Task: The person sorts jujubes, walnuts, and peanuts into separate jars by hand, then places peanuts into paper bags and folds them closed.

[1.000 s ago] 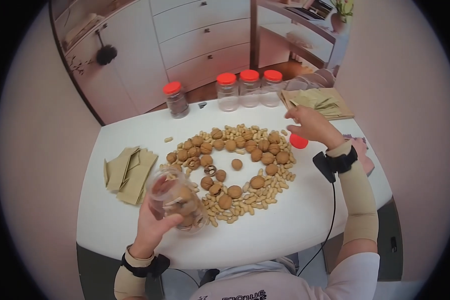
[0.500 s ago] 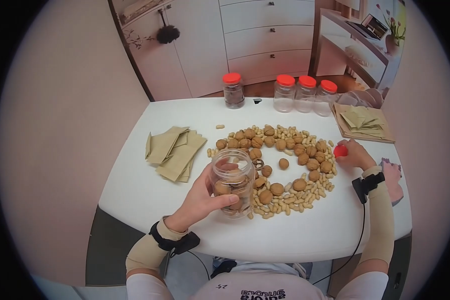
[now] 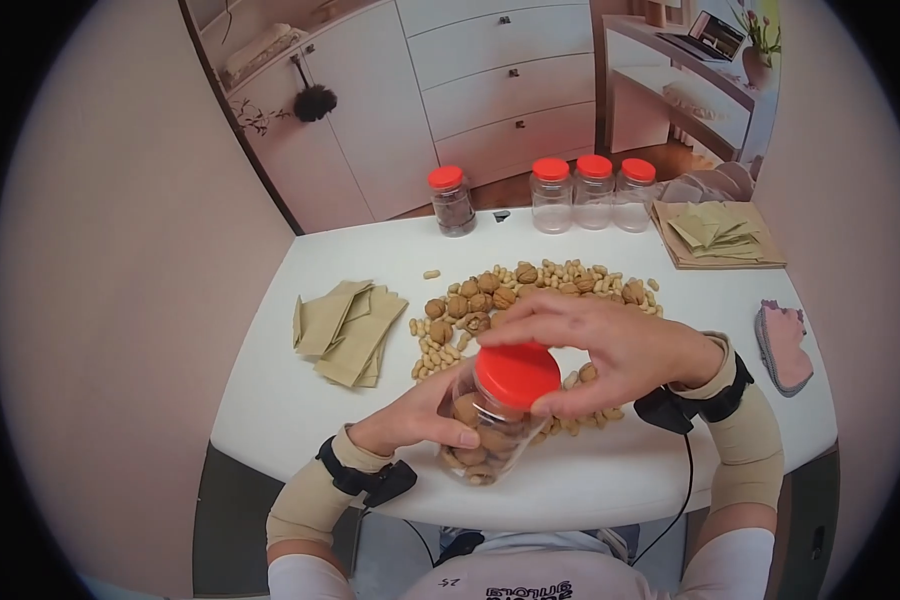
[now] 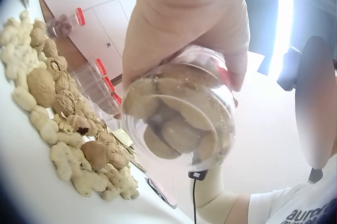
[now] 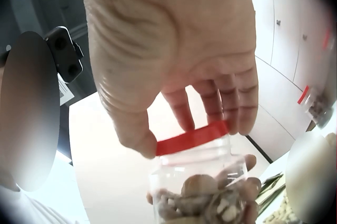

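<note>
A clear plastic jar (image 3: 475, 440) partly filled with walnuts is gripped by my left hand (image 3: 420, 412) and tilted above the table's front edge. My right hand (image 3: 580, 350) holds a red lid (image 3: 515, 372) by its rim with thumb and fingers, right on the jar's mouth. In the left wrist view the jar (image 4: 181, 111) shows its base, with walnuts inside and my left hand (image 4: 189, 18) curled round it. In the right wrist view my right hand (image 5: 174, 50) pinches the red lid (image 5: 192, 137) over the jar (image 5: 202, 192).
Loose walnuts and peanuts (image 3: 480, 295) lie heaped on the white table (image 3: 290, 400). Brown paper bags lie at the left (image 3: 348, 325) and back right (image 3: 718, 235). Several red-lidded jars (image 3: 570, 195) stand along the far edge. A pink pouch (image 3: 782, 345) lies at the right.
My right hand picked the red lid off the table at the right and brought it onto the jar's mouth. My left hand lifted the jar off the table and tilted it.
</note>
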Tool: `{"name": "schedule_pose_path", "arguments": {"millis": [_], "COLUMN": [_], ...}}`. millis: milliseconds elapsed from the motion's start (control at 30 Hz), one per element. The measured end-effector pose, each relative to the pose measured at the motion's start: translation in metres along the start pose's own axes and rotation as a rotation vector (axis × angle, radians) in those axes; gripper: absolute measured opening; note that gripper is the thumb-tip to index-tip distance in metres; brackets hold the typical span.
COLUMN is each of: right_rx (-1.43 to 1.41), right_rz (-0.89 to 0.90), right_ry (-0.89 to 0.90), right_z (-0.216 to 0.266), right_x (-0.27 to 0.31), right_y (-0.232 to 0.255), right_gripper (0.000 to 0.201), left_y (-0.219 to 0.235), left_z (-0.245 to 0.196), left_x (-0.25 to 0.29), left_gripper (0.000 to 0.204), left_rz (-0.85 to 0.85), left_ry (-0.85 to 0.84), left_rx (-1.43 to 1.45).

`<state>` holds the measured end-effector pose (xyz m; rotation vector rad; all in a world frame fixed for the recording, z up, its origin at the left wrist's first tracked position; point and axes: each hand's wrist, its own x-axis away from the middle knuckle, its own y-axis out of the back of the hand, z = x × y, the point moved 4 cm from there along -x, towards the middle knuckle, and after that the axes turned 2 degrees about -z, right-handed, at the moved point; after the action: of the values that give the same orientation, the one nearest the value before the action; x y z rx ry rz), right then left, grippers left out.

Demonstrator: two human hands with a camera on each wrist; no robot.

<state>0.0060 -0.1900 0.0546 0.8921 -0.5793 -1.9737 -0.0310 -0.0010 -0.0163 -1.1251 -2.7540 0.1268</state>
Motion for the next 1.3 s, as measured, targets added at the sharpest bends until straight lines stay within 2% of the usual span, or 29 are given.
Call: {"name": "schedule_pose_path", "arguments": {"millis": [67, 133, 200, 267, 533, 667, 767, 800, 833, 867, 900, 933, 1000, 1033, 1067, 1100, 1167, 1200, 1267, 1300], "right_rx": [-0.087, -0.120, -0.169, -0.219, -0.162, -0.142, -0.134, -0.048, 0.037, 0.037, 0.080, 0.124, 0.162, 0.222, 0.282, 0.281, 0.229, 0.228, 0.269, 0.268], "right_rz": [0.072, 0.087, 0.095, 0.098, 0.141, 0.146, 0.124, 0.087, 0.050, 0.048, 0.014, -0.022, -0.104, -0.049, 0.007, -0.001, -0.280, -0.283, -0.133, -0.135], "right_ry": [-0.006, 0.151, 0.171, 0.188, 0.250, 0.218, 0.143, 0.045, -0.053, -0.053, -0.191, -0.328, -0.376, -0.494, -0.613, -0.615, 0.054, 0.052, 0.221, 0.216], "right_z": [0.000, 0.005, 0.009, 0.014, 0.035, 0.037, 0.030, 0.027, 0.023, 0.022, 0.013, 0.005, 0.003, 0.001, -0.002, -0.010, -0.010, -0.015, -0.013, -0.009], "right_x": [0.000, 0.001, 0.000, 0.001, 0.002, 0.006, 0.010, 0.011, 0.011, 0.011, 0.011, 0.010, 0.007, 0.005, 0.007, 0.010, 0.010, 0.010, 0.005, 0.005], "right_y": [-0.002, -0.002, -0.003, -0.002, -0.006, -0.006, -0.003, 0.000, 0.002, 0.001, 0.001, 0.002, 0.003, 0.006, 0.007, 0.005, 0.005, 0.006, 0.009, 0.016], "right_gripper": [0.061, 0.063, 0.063, 0.063, 0.065, 0.065, 0.061, 0.057, 0.054, 0.054, 0.057, 0.065, 0.065, 0.065, 0.066, 0.066, 0.065, 0.065, 0.065, 0.065], "left_y": [0.005, 0.003, 0.000, 0.002, -0.004, -0.011, -0.017, -0.018, -0.014, -0.009, -0.005, -0.006, -0.003, -0.002, -0.001, 0.001, 0.007, 0.008, 0.012, 0.014], "left_z": [0.008, 0.013, 0.019, 0.040, 0.032, 0.024, 0.018, 0.013, 0.005, -0.002, -0.006, -0.007, -0.013, -0.017, -0.019, -0.022, -0.023, -0.026, -0.035, -0.037], "left_x": [0.003, 0.007, 0.006, 0.004, 0.007, 0.009, 0.010, 0.008, 0.004, -0.001, -0.008, -0.011, -0.015, -0.016, -0.018, -0.019, -0.024, -0.025, -0.025, -0.026], "left_gripper": [0.098, 0.099, 0.100, 0.100, 0.101, 0.101, 0.101, 0.101, 0.101, 0.100, 0.097, 0.097, 0.093, 0.094, 0.094, 0.094, 0.096, 0.096, 0.097, 0.096], "left_rz": [0.016, 0.123, 0.167, 0.296, 0.272, 0.259, 0.252, 0.254, 0.177, 0.099, 0.079, 0.081, -0.062, -0.104, -0.098, -0.135, -0.183, -0.179, -0.209, -0.240], "left_ry": [0.028, 0.069, 0.077, 0.067, 0.108, 0.130, 0.151, 0.152, 0.114, 0.076, -0.032, -0.031, -0.098, -0.116, -0.115, -0.147, -0.206, -0.204, -0.212, -0.235], "left_rx": [0.002, 0.206, 0.250, 0.505, 0.487, 0.482, 0.481, 0.480, 0.285, 0.091, -0.088, -0.091, -0.374, -0.508, -0.513, -0.511, -0.437, -0.438, -0.544, -0.592]}}
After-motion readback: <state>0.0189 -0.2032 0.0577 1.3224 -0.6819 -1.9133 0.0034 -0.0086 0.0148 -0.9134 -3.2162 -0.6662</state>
